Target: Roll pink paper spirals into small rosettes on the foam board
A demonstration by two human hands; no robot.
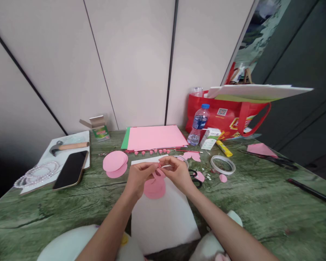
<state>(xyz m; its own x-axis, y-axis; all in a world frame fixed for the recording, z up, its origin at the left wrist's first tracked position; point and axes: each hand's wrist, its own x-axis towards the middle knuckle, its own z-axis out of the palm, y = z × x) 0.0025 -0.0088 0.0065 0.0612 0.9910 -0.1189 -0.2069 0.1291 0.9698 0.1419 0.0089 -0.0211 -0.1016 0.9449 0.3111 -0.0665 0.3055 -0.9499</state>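
Observation:
A curled strip of pink paper is pinched between the fingertips of my left hand and my right hand. Its upper end looks tightly rolled, though my fingers hide part of it. Under the strip lies a rounded piece of pink paper; whether the two are joined I cannot tell. Both hands are over a white board at the table's front. Black-handled scissors lie right of my right hand, their blades hidden. Several small rolled pink pieces stand in a row beyond my hands.
Pink paper discs lie left, near a phone, hammer and beads. Pink sheets lie at the back. Right are a water bottle, red bag, tape roll and yellow tube.

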